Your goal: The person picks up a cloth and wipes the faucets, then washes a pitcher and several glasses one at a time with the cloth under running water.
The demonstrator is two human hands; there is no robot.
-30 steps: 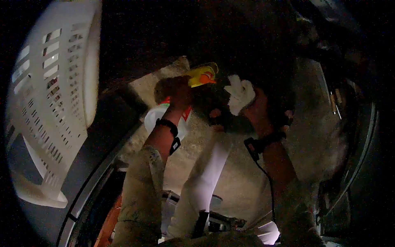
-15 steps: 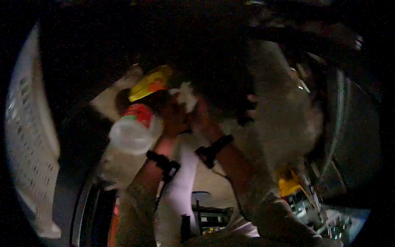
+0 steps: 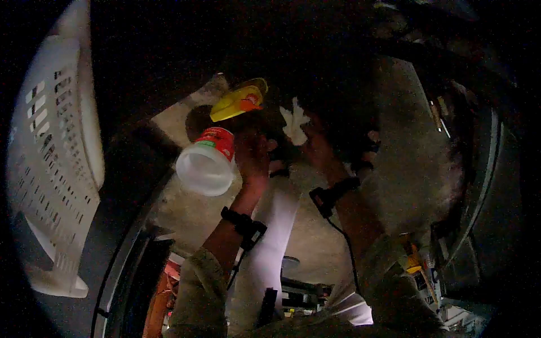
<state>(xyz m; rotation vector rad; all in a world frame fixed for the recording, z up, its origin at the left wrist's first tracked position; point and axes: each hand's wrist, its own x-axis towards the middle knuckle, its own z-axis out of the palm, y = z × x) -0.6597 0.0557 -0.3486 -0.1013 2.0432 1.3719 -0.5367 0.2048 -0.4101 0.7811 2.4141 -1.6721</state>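
Note:
A crumpled white tissue or cloth (image 3: 295, 123) sticks up from the fingers of my right hand (image 3: 320, 147), which are closed on it. My left hand (image 3: 252, 155) is a short way to the left, its fingers lost in the dark. Right beside that hand is a tub (image 3: 205, 169), white with a red label, tilted so its pale round end faces me. Beyond the tub lies a yellow container (image 3: 239, 102) with an orange-red patch, possibly a bottle. Both wrists carry black straps with cables.
A white slotted plastic basket (image 3: 62, 141) stands upright at the left. Pale floor (image 3: 315, 248) shows below my arms, and my feet are partly visible. A yellow object (image 3: 413, 260) lies among clutter at the lower right. Most of the upper area is very dark.
My hands were close together at the white tissue; now they are apart, and the tissue is with my right hand. The view has shifted, so the scene sits further right and higher.

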